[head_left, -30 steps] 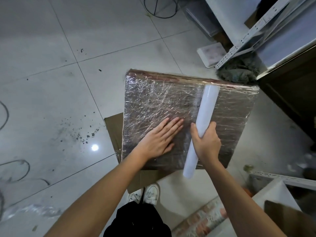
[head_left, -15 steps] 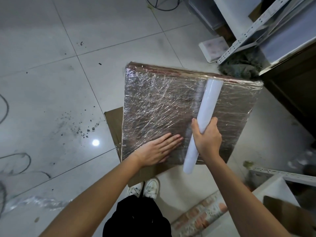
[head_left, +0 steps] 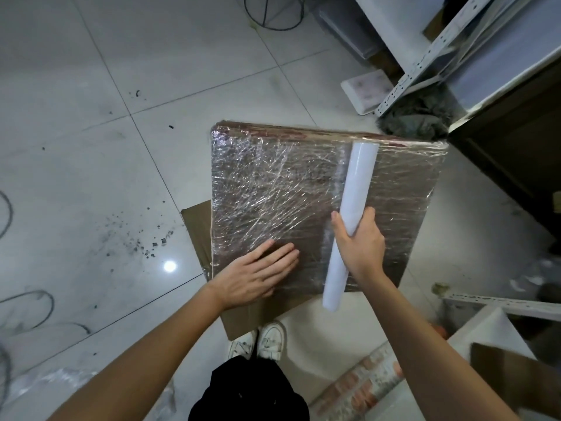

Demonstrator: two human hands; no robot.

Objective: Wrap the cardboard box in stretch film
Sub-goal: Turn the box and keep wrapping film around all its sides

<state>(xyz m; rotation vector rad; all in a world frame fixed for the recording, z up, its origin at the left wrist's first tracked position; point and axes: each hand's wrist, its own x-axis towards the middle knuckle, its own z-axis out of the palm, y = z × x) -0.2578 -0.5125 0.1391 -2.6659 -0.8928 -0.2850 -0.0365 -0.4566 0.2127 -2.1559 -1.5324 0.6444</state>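
Floor (head_left: 91, 177) — grey tiles, scuffed

Brown cardboard box (head_left: 273, 183) under glossy crinkled film, white roll (head_left: 355, 192), pale grey tiles (head_left: 91, 147)

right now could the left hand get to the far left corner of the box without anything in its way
Probably yes. The left hand lies flat on the near part of the wrapped box, and the film between it and the far left corner is bare. The roll, held by the right hand, sits off to the right.
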